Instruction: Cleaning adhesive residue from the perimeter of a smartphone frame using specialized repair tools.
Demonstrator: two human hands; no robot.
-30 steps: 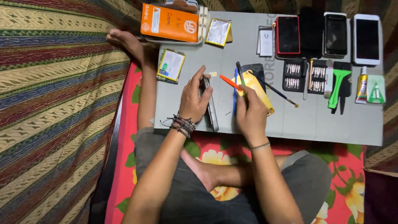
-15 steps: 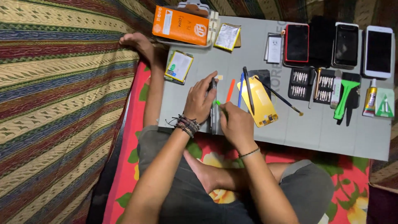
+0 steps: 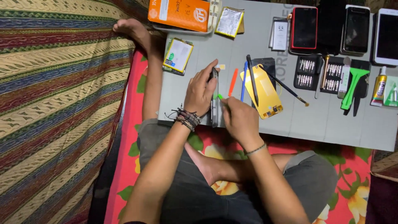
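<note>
The left hand (image 3: 200,92) is in the middle of the frame. Its fingers are curled around a dark phone (image 3: 214,99) and hold it up on its thin edge on the grey mat (image 3: 331,124). The phone's long side runs up and down the frame, with its top end pointing to the top of the picture.

The right hand (image 3: 240,120) is just to the right of the phone. Its fingers are pinched shut on a small green pick (image 3: 220,96). The pick's tip points up and left and touches the phone's right edge.

An orange stick (image 3: 233,82), a blue stick (image 3: 243,81) and a yellow phone back (image 3: 262,90) lie just to the right.
</note>
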